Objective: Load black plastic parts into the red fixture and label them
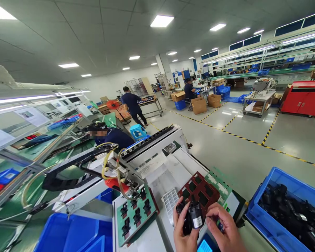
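Observation:
At the bottom centre my left hand (184, 233) is curled around a small black cylindrical part (195, 217) with a white label. My right hand (224, 227) closes on the same part from the right. Both hover over a dark red fixture tray (199, 189) with empty rectangular pockets. To its left lies a green fixture plate (134, 214) loaded with several black parts, under a machine head with yellow tubes (112, 168).
A blue bin (278, 182) full of black parts stands at the right. More blue bins (68, 232) sit at the lower left. A seated person (112, 135) works beyond the machine; others stand farther back among cardboard boxes (199, 105). Open floor lies to the right.

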Demonstrator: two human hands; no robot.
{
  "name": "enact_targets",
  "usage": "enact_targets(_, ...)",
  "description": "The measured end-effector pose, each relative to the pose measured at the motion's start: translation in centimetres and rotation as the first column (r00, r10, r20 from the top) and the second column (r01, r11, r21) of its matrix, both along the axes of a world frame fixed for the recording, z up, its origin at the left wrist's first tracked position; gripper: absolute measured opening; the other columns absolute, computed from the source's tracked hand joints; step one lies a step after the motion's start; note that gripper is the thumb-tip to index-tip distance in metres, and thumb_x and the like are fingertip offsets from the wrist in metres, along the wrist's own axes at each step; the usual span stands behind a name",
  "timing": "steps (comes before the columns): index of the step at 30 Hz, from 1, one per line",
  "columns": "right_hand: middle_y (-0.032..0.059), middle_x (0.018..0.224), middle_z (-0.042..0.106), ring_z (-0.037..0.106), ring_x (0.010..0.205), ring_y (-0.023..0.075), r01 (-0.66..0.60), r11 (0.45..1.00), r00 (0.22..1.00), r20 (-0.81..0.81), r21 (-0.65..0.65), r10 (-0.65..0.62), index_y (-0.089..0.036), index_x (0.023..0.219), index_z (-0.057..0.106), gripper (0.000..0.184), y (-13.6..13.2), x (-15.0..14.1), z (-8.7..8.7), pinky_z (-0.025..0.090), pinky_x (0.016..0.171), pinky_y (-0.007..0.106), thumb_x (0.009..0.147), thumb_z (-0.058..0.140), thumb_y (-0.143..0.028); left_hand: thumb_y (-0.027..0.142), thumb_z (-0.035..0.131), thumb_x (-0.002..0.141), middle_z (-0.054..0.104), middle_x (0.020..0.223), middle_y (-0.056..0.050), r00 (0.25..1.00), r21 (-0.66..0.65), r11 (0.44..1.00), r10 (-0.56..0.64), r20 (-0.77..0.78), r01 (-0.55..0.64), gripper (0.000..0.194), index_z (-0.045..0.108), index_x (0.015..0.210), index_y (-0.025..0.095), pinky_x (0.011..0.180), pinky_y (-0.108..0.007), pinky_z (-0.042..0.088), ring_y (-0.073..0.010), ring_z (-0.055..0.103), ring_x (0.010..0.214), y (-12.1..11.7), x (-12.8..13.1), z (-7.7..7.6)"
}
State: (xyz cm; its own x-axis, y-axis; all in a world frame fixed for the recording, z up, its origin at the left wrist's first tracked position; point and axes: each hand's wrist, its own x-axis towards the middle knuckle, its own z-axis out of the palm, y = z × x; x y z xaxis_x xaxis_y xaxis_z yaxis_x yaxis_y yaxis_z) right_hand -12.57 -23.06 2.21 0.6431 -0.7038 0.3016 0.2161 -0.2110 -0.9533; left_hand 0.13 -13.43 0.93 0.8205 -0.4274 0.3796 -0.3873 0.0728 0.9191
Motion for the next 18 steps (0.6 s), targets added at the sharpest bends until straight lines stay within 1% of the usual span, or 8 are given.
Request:
enact_targets(2, 0.0025, 0.092, 0.064, 0.060, 0.077, 0.0149, 0.052, 0.983, 0.999, 0.009, -0.177, -0.051, -0.025, 0.099, 0.070, 0.017, 0.2, 0.1, 0.6, 0.050, 0.069, 0.026, 0.106, 0.061, -0.037, 0.042, 0.084, 0.083, 0.060, 0.150, -0.014, 0.997, -0.013, 0.999, 0.034, 0.071, -0.033, 0.042, 0.080, 0.122, 0.027, 0.113, -0.054, 0.057, -0.0387, 0.061, 0.139, 0.2, 0.1, 0.2)
enact_targets(3, 0.0020, 0.090, 0.065, 0.061, 0.074, 0.0139, 0.069, 0.969, 0.998, 0.021, -0.239, -0.066, -0.025, 0.100, 0.071, 0.014, 0.3, 0.1, 0.9, 0.051, 0.067, 0.024, 0.105, 0.061, -0.034, 0.041, 0.084, 0.083, 0.060, 0.149, -0.014, 0.993, -0.021, 0.999, 0.051, 0.105, -0.049, 0.041, 0.080, 0.122, 0.027, 0.112, -0.054, 0.057, -0.0386, 0.061, 0.139, 0.2, 0.1, 0.3)
enact_targets(6, 0.0017, 0.088, 0.069, 0.067, 0.072, 0.0128, 0.097, 0.935, 0.995, 0.066, -0.342, -0.079, -0.025, 0.104, 0.072, 0.009, 0.6, 0.4, 1.8, 0.055, 0.064, 0.021, 0.104, 0.063, -0.026, 0.044, 0.084, 0.084, 0.061, 0.148, -0.014, 0.977, -0.041, 0.995, 0.099, 0.187, -0.093, 0.040, 0.081, 0.120, 0.026, 0.111, -0.055, 0.058, -0.0389, 0.062, 0.137, 0.5, 0.1, 0.6)
enact_targets(9, 0.0031, 0.089, 0.072, 0.072, 0.075, 0.0144, 0.119, 0.914, 0.991, 0.101, -0.389, -0.086, -0.025, 0.107, 0.075, 0.011, 0.7, 0.5, 2.1, 0.060, 0.067, 0.021, 0.102, 0.067, -0.020, 0.049, 0.085, 0.084, 0.062, 0.147, -0.015, 0.963, -0.038, 0.991, 0.131, 0.236, -0.126, 0.041, 0.082, 0.118, 0.026, 0.111, -0.056, 0.058, -0.0397, 0.063, 0.135, 0.8, 0.2, 0.7)
enact_targets(11, 0.0042, 0.089, 0.074, 0.073, 0.077, 0.0158, 0.127, 0.904, 0.990, 0.111, -0.409, -0.089, -0.025, 0.109, 0.077, 0.014, 0.8, 0.5, 2.0, 0.063, 0.070, 0.022, 0.100, 0.069, -0.018, 0.049, 0.086, 0.084, 0.061, 0.148, -0.014, 0.955, -0.033, 0.990, 0.143, 0.260, -0.139, 0.041, 0.082, 0.119, 0.028, 0.112, -0.056, 0.056, -0.0388, 0.064, 0.134, 1.0, 0.2, 0.7)
enact_targets(15, 0.0054, 0.090, 0.076, 0.074, 0.076, 0.0169, 0.149, 0.894, 0.985, 0.147, -0.424, -0.094, -0.026, 0.112, 0.079, 0.018, 0.7, 0.6, 1.7, 0.063, 0.069, 0.023, 0.100, 0.072, -0.016, 0.043, 0.085, 0.086, 0.059, 0.152, -0.011, 0.933, -0.029, 0.987, 0.158, 0.323, -0.157, 0.040, 0.080, 0.124, 0.033, 0.117, -0.053, 0.052, -0.0360, 0.064, 0.134, 1.4, 0.4, 0.7)
enact_targets(18, 0.0051, 0.089, 0.075, 0.074, 0.075, 0.0162, 0.146, 0.901, 0.984, 0.153, -0.408, -0.090, -0.026, 0.110, 0.079, 0.015, 0.9, 0.8, 1.8, 0.063, 0.069, 0.022, 0.101, 0.071, -0.017, 0.037, 0.084, 0.087, 0.058, 0.154, -0.009, 0.918, -0.030, 0.985, 0.167, 0.359, -0.167, 0.038, 0.080, 0.125, 0.034, 0.117, -0.049, 0.053, -0.0341, 0.063, 0.135, 1.5, 0.4, 0.8)
